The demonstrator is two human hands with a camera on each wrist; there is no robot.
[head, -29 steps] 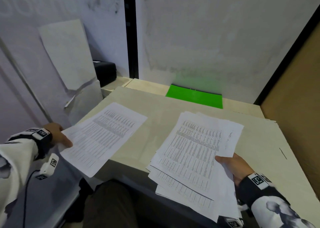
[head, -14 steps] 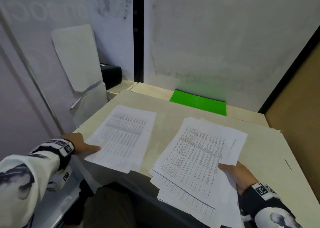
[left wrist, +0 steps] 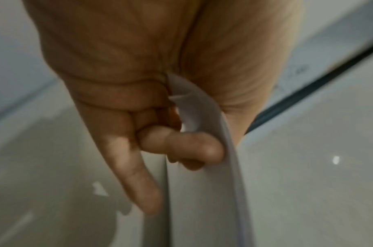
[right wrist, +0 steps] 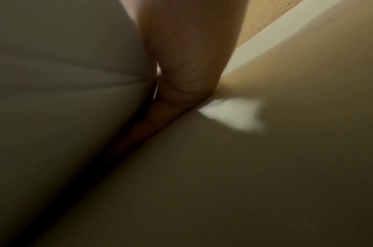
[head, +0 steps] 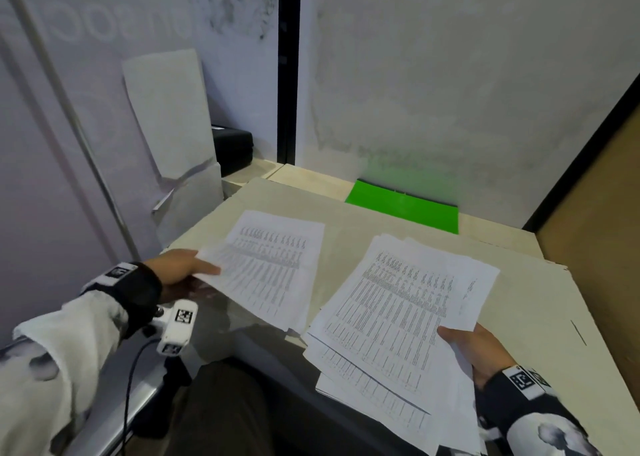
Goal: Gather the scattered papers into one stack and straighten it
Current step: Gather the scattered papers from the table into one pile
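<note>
My left hand (head: pixel 188 268) pinches the left edge of a few printed sheets (head: pixel 266 265), thumb on top, held just above the table's left front part. In the left wrist view the sheets' (left wrist: pixel 202 183) edge runs between thumb and curled fingers (left wrist: pixel 181 147). My right hand (head: pixel 474 346) grips the lower right edge of a loose, fanned stack of printed papers (head: pixel 394 310), which overhangs the table's front edge. In the right wrist view the hand (right wrist: pixel 181 66) lies between the papers (right wrist: pixel 65 100) and the table, fingers hidden. The two bundles lie close, side by side.
The beige table (head: pixel 540 317) has a green folder (head: pixel 405 206) at its back against the wall. A black box (head: pixel 232 147) and leaning white boards (head: pixel 173 116) stand at the back left. A brown panel (head: pixel 602 230) borders the right side. My legs are below the front edge.
My left hand has carried its sheets rightward and onto the table, close to the right-hand stack. The right hand and its stack have stayed about where they were.
</note>
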